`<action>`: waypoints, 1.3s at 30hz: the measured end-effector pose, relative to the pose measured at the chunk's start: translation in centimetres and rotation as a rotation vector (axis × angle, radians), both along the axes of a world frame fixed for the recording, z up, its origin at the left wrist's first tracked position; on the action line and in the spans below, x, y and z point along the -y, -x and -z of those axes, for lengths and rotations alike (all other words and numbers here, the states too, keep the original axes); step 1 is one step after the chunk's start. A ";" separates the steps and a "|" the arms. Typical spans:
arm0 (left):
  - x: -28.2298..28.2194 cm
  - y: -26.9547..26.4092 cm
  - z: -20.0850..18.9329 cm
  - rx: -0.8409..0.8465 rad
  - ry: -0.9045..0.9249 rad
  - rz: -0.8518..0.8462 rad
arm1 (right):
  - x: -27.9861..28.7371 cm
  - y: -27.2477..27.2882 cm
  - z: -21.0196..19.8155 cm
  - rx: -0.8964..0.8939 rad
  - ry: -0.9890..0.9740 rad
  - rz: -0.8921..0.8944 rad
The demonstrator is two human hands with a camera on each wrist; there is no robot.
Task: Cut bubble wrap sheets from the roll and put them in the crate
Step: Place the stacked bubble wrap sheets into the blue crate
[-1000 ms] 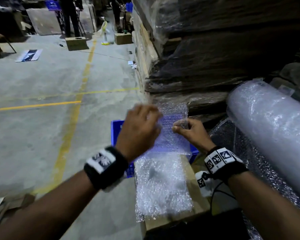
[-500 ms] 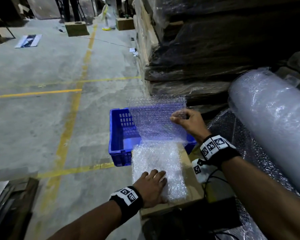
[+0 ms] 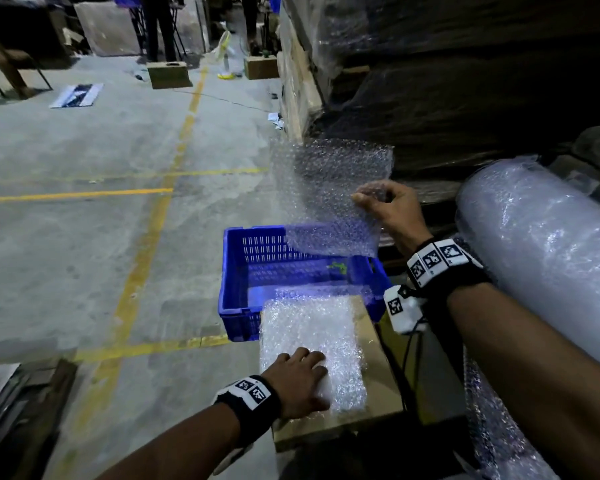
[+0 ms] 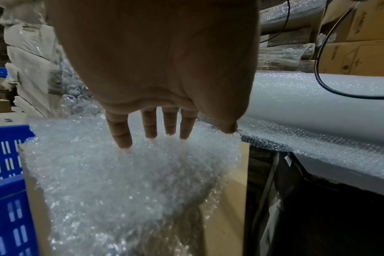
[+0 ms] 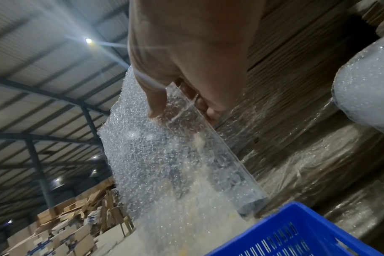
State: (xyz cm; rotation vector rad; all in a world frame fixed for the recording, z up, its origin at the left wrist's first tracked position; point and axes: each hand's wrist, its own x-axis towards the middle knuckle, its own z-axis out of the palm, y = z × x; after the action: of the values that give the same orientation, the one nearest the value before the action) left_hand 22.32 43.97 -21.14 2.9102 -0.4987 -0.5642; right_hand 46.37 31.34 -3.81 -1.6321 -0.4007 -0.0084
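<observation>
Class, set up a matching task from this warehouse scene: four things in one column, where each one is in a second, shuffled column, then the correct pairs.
Things
1. loose clear bubble wrap sheet
2. blue slotted plastic crate
3. flat stack of bubble wrap sheets
4. large white bubble wrap roll

Places
A. on the concrete floor
B. lying at the far right
C. under the left hand
D. pinched in the right hand, above the crate

Pairs: 1-D, 2-A, 3-C, 4-B

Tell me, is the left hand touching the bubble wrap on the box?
Touching. The left wrist view shows the left hand with fingertips pressed onto the bubble wrap stack.
</observation>
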 end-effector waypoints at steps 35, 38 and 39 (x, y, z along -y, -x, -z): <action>-9.7 -9.4 -12.6 0.395 1.303 -0.832 | 1.7 0.7 3.5 -0.486 -0.031 -0.164; -10.9 -10.1 -12.0 0.414 1.250 -0.881 | 0.3 0.5 4.9 -0.418 -0.045 -0.083; -11.5 -10.5 -11.6 0.420 1.231 -0.890 | -0.1 0.3 5.3 -0.406 -0.038 -0.083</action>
State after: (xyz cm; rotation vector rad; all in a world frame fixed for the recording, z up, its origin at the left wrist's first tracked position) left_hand 32.84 55.47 -9.55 1.7098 0.3516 0.3876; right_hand 46.06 31.41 -9.07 -1.5321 -0.1531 0.3700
